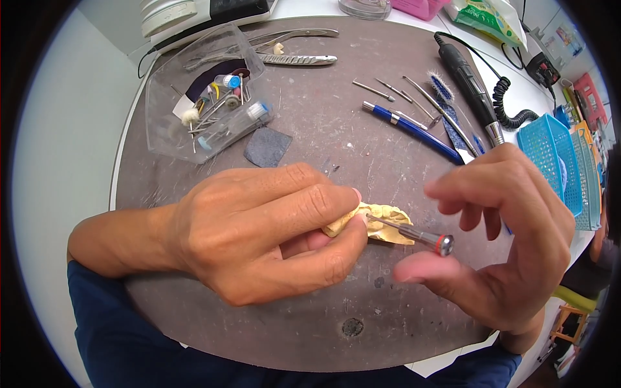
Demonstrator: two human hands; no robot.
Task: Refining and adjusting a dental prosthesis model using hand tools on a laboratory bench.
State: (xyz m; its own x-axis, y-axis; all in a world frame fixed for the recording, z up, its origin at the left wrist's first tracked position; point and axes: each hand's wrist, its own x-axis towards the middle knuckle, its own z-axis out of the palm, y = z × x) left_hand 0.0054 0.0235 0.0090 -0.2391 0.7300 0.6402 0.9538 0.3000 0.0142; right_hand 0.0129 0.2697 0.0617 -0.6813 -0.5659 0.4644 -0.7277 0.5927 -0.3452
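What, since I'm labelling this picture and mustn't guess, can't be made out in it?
All in the head view:
- Part of the yellow cast: covered by fingers of the left hand.
- Tip of the silver driver: too small to tell whether it touches the cast.
- Fingertips of the right hand: blurred.
- Top of the green-and-white bag: cut off by the upper edge.

Has a plain, pale wall [58,194] left of the curved brown-grey worktop [414,323]. Shows a white tabletop [521,95] just past the worktop's right side, then, farther right and lower, a wooden stool-like frame [572,310] beneath a yellow-green edge [577,299]. Looks brightly lit.
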